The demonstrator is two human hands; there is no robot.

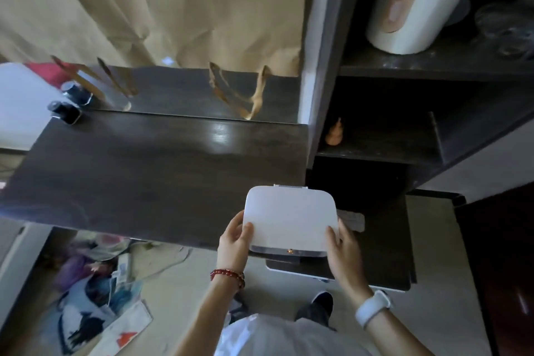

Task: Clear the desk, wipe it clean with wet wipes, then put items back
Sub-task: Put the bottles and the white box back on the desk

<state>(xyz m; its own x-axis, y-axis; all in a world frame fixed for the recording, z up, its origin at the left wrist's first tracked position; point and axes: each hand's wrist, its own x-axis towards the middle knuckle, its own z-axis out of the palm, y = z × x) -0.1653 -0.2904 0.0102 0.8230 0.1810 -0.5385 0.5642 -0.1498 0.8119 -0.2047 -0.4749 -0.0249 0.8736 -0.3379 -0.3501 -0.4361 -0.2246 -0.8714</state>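
White box (290,218) with rounded corners is held at the near right corner of the dark wooden desk (144,170), partly over its edge. The left hand (235,240) grips the box's left side, thumb on the lid, fingers closed on it. The right hand (342,251) grips the right side in the same way. Two small dark bottles (68,104) stand at the far left of the desk. A white paper roll (416,0) stands on the upper shelf (404,66) to the right. Loose items lie on the floor (95,283) below.
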